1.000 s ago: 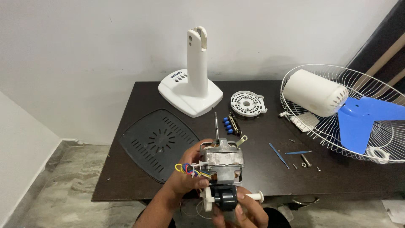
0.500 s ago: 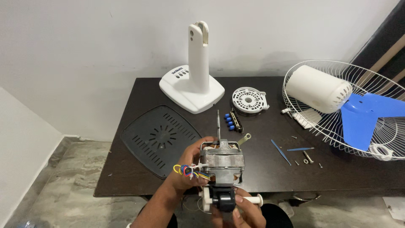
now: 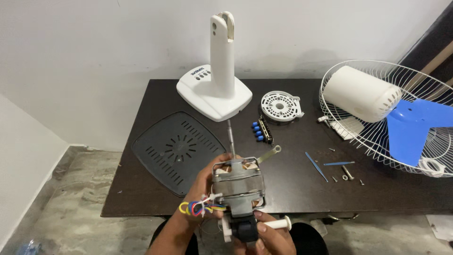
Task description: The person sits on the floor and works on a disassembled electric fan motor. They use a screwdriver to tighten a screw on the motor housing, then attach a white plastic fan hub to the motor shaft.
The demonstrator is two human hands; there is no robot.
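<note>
Against a plain white wall, a dark wooden table (image 3: 302, 189) carries fan parts: a white plastic stand base (image 3: 214, 92), a black vented plate (image 3: 177, 151), a white wire guard (image 3: 377, 137). Above its front edge, the left hand (image 3: 200, 189) is clamped around a grey metal fan motor (image 3: 237, 186); the right hand (image 3: 269, 236) pinches its black rear gearbox (image 3: 245, 229). A slip could likely drop the heavy motor or snag its coloured wires (image 3: 198, 208).

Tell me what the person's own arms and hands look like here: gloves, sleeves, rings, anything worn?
Both hands are bare: no gloves show on the left hand or the right hand. No ring, watch or bracelet is visible on the parts in view. The left forearm is uncovered, with no sleeve reaching it. Only a small part of the right hand shows at the bottom edge, so its wrist and arm cannot be judged.
</note>
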